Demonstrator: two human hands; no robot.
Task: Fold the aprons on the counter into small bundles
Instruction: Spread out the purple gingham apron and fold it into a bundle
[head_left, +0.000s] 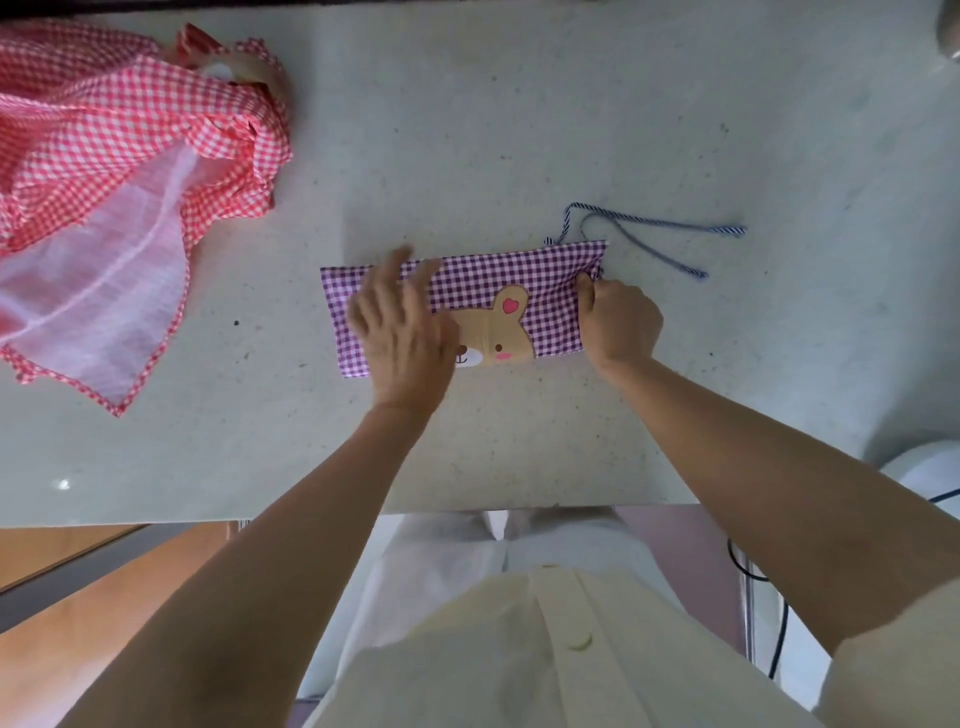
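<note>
A: Purple apron (545, 280): where does it lie?
B: Folded into a strip in the middle of the table (519, 130), its ties (654, 224) trailing right. Your left hand (400, 332) lies on it, fingers straight; your right hand (618, 322) grips its right end.
A: Red apron (104, 156)?
B: Heaped, far left.

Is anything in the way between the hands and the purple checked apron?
Nothing visible. The left hand lies over the purple apron, the right hand pinches its right end; its striped ties trail off beyond.
</note>
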